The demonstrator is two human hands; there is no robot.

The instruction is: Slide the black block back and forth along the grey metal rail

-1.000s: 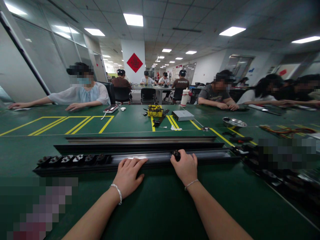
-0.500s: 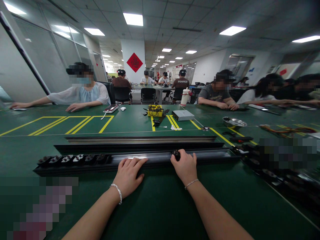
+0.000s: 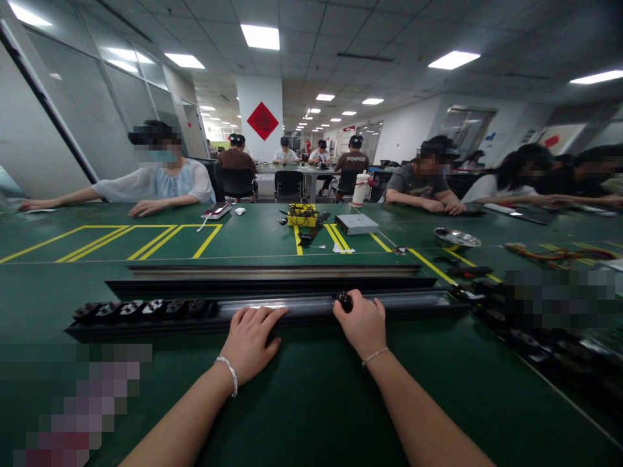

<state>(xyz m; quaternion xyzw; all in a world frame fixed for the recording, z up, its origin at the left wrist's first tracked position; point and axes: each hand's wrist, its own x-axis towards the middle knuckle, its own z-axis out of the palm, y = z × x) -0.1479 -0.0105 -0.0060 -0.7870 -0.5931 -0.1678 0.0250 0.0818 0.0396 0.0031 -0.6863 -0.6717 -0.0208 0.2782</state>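
Note:
A long black channel rail (image 3: 413, 301) lies across the green table. Several black modules with metal pieces on top (image 3: 131, 310) sit in a row in its left end. My left hand (image 3: 250, 340) rests on the rail's near side, fingers stretched out over the bare channel right of the modules, holding nothing. My right hand (image 3: 363, 321) pinches a small black round part (image 3: 343, 300) at the channel, farther right. The fingers hide the part's right side, and I cannot tell whether it touches the channel floor.
Behind the rail lie a second black rail (image 3: 272, 285) and a thinner strip (image 3: 272, 271). A metal bowl (image 3: 456, 239), a grey box (image 3: 356, 224) and a yellow box with cables (image 3: 302, 215) stand farther back. Dark parts (image 3: 540, 344) crowd the right; people sit around the table.
My right wrist has shifted very slightly to the right, with the black round part still in the fingers. My left hand stays where it was.

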